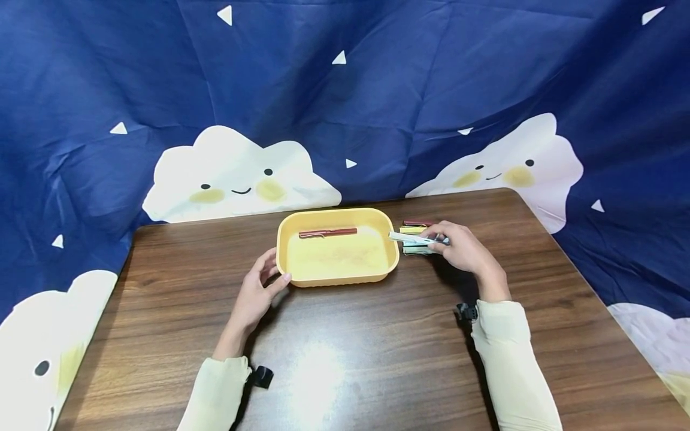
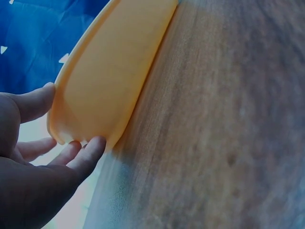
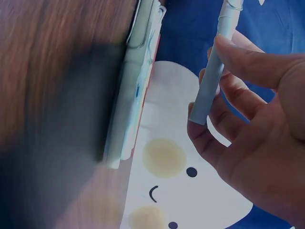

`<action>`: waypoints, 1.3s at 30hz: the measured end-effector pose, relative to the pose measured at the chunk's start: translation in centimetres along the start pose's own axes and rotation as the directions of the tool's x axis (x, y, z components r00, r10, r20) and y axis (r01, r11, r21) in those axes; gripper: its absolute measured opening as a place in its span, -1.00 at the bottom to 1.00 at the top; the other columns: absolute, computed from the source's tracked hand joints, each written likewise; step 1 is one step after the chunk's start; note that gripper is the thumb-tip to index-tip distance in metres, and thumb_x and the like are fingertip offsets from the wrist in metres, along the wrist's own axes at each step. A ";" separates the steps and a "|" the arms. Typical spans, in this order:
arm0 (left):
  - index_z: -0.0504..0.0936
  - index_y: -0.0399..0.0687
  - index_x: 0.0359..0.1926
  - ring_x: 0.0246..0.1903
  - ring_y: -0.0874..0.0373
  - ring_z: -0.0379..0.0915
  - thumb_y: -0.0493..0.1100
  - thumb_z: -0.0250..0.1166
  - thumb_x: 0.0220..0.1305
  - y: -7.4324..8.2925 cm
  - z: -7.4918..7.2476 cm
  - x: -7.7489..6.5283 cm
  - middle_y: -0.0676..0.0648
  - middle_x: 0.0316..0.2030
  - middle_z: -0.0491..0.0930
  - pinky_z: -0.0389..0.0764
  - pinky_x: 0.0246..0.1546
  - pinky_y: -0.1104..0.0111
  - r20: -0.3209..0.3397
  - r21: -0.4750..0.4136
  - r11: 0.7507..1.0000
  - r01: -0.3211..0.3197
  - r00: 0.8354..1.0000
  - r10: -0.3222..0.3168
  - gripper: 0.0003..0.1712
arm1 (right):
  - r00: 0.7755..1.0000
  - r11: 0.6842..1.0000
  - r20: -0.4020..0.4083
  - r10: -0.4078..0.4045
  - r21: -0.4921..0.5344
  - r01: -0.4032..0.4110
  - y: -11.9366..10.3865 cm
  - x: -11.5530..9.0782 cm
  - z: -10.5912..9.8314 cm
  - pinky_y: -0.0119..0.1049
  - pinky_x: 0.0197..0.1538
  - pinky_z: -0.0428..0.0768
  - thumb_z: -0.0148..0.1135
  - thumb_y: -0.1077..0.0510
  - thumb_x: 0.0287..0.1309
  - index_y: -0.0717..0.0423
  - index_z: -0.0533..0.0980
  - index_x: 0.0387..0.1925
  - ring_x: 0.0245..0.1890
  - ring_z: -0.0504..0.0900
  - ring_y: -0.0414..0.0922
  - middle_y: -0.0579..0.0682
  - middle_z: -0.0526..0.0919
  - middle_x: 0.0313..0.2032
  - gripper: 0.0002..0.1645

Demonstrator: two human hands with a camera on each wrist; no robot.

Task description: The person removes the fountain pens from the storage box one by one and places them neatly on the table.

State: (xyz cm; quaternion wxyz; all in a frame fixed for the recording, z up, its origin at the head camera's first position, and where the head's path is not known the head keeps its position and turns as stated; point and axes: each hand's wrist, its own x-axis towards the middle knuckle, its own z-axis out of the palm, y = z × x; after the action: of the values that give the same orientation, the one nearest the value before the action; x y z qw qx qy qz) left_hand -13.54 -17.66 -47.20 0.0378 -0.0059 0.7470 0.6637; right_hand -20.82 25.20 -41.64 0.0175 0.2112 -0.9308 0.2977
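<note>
A yellow tray (image 1: 334, 278) stands on the table, with a dark red pen (image 1: 329, 233) lying in its far part. My left hand (image 1: 260, 287) holds the tray at its near left corner, thumb at the rim and fingers against the end wall, as the left wrist view also shows. Right of the tray, my right hand (image 1: 458, 242) pinches a pale, whitish pen (image 3: 208, 90) between thumb and fingers. Its left end reaches over the tray's right rim. Beneath that hand several more pens lie side by side, among them a yellow pen (image 1: 412, 230) and a light green pen (image 1: 417, 251).
The brown wooden table (image 1: 377, 347) reflects a bright light near its front. Behind it hangs a blue cloth (image 1: 377, 108) with white clouds and triangles. Dark wrist devices sit at both sleeves.
</note>
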 end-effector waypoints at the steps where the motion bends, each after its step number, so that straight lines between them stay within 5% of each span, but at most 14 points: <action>1: 0.26 -0.12 0.50 0.30 -0.14 0.33 -0.26 0.36 0.35 0.0 0.0 0.0 -0.27 0.31 0.39 0.42 0.14 0.38 -0.001 0.000 1.000 0.001 1.000 -0.001 -0.23 | 1.000 1.000 0.001 0.001 0.001 -0.001 0.1 -0.1 -0.1 -0.03 -0.11 0.48 0.36 0.44 0.15 0.19 0.69 -0.14 -0.24 0.56 0.04 0.09 0.68 -0.23 -0.75; 7: 0.26 -0.11 0.50 0.30 -0.14 0.33 -0.26 0.36 0.36 0.1 0.0 0.0 -0.26 0.31 0.39 0.39 0.20 0.26 -0.001 0.007 1.000 0.009 1.000 -0.009 -0.23 | 1.000 1.000 0.005 0.006 0.007 -0.006 0.8 -0.4 -0.5 -0.01 -0.10 0.47 0.35 0.46 0.13 0.22 0.67 -0.14 -0.24 0.56 0.05 0.13 0.68 -0.23 -0.75; 15: 0.25 -0.12 0.50 0.31 -0.14 0.32 -0.27 0.36 0.36 0.2 0.0 0.1 -0.27 0.32 0.38 0.44 0.07 0.47 0.004 0.003 1.000 0.008 1.000 -0.008 -0.23 | 0.999 1.000 0.041 0.028 -0.014 -0.027 2.3 -0.9 -0.5 0.02 -0.09 0.51 0.35 0.43 0.17 0.23 0.68 -0.16 -0.24 0.58 0.06 0.13 0.69 -0.22 -0.80; 39: 0.25 -0.13 0.50 0.30 -0.14 0.33 -0.30 0.35 0.35 -0.1 -0.1 0.1 -0.27 0.30 0.38 0.47 0.04 0.50 0.003 -0.006 1.000 0.002 1.000 -0.001 -0.24 | 0.980 0.991 0.164 0.115 -0.083 -0.102 4.1 -0.5 0.6 0.04 -0.01 0.53 0.38 0.46 0.06 0.20 0.70 -0.23 -0.23 0.64 -0.01 0.04 0.74 -0.33 -0.77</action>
State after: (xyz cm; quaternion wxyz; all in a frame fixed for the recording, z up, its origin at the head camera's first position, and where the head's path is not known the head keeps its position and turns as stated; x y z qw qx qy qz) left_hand -13.68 -17.77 -47.27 0.0394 -0.0056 0.7449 0.6660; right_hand -21.99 28.08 -44.41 -0.0697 0.1838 -0.9495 0.2446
